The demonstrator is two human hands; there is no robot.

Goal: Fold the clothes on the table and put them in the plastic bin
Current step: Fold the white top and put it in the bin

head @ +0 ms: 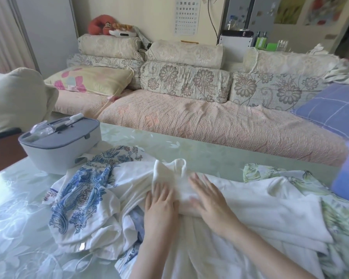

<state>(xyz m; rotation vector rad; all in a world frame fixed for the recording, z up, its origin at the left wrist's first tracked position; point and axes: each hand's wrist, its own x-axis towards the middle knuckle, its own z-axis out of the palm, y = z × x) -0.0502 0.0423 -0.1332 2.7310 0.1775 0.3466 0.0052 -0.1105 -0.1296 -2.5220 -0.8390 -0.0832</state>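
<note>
Your left hand (159, 201) and right hand (209, 200) press flat, fingers straight, on the white garment (260, 202). Grey-lidded box (58, 147): ten o'clock.

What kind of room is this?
Most likely a home living room: a long cushioned sofa behind a table strewn with clothes, and a plush toy atop the cushions.
</note>
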